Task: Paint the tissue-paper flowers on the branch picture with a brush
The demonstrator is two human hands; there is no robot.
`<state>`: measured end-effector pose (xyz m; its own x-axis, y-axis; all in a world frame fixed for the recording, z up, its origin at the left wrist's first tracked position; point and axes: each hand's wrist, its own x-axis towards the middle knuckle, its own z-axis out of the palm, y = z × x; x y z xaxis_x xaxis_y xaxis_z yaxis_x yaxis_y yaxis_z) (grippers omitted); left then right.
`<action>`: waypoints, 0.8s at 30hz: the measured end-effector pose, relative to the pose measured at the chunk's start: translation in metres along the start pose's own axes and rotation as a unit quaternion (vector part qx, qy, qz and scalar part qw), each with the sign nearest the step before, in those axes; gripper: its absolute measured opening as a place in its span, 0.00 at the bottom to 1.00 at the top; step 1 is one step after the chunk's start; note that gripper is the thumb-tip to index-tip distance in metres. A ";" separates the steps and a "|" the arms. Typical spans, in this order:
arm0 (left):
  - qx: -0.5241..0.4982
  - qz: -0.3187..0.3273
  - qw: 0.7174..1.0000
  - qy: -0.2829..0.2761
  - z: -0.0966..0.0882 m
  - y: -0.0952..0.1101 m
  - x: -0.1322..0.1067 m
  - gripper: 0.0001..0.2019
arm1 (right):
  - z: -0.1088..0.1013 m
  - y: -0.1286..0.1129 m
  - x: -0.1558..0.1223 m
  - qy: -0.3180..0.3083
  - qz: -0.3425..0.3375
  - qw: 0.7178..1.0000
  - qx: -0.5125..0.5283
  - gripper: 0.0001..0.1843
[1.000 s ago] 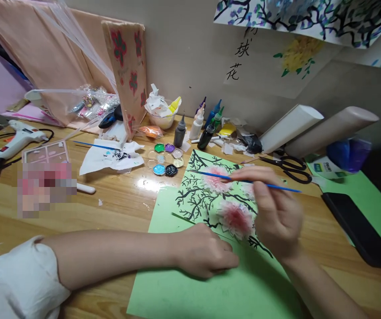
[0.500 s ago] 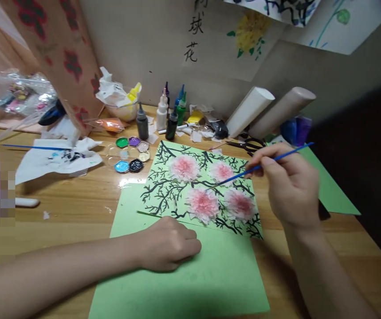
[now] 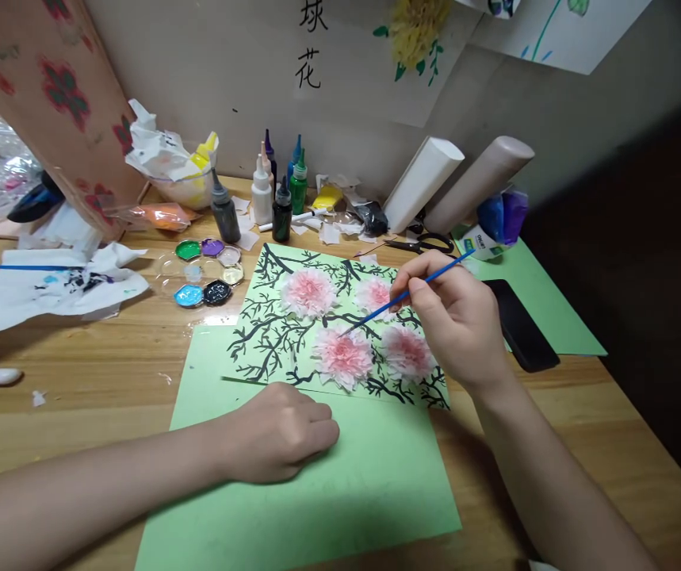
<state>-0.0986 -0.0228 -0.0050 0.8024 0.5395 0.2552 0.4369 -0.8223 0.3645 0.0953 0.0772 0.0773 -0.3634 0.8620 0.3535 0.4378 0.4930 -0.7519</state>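
At the far left a paint-stained paper towel lies on the wooden desk, with a round paint palette just to its right and a cluster of paint bottles farther back by the wall. The left forearm comes in from the near left and lies flat across the desk. The left hand is curled into a loose fist that holds nothing, and its knuckles press on the plain green sheet just short of the near edge of the branch painting. That painting lies on the far part of the sheet and bears four pink tissue flowers. The right hand hovers over the painting's right side, wrist raised, thumb and fingers pinched on a thin blue paintbrush. The brush slants down to the left, its tip at the top of the near-left flower. The two hands are well apart. A black phone lies to the right of the right hand.
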 end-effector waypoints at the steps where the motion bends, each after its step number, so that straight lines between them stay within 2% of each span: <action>1: 0.001 -0.001 1.000 -0.001 0.000 0.000 0.000 0.10 | 0.001 -0.001 0.000 -0.003 -0.005 1.000 -0.012 0.08; 8: 0.003 -0.004 1.000 -0.013 0.001 -0.001 -0.001 0.09 | 0.005 -0.008 0.000 -0.009 -0.041 0.996 -0.081 0.08; 24: 0.000 -0.001 1.000 -0.011 0.001 -0.001 -0.001 0.09 | -0.002 -0.008 -0.001 -0.009 -0.049 0.996 -0.075 0.08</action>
<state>-0.0996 -0.0232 -0.0062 0.8107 0.5366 0.2342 0.4382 -0.8214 0.3650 0.0931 0.0727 0.0844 -0.4241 0.8074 0.4102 0.5166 0.5877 -0.6226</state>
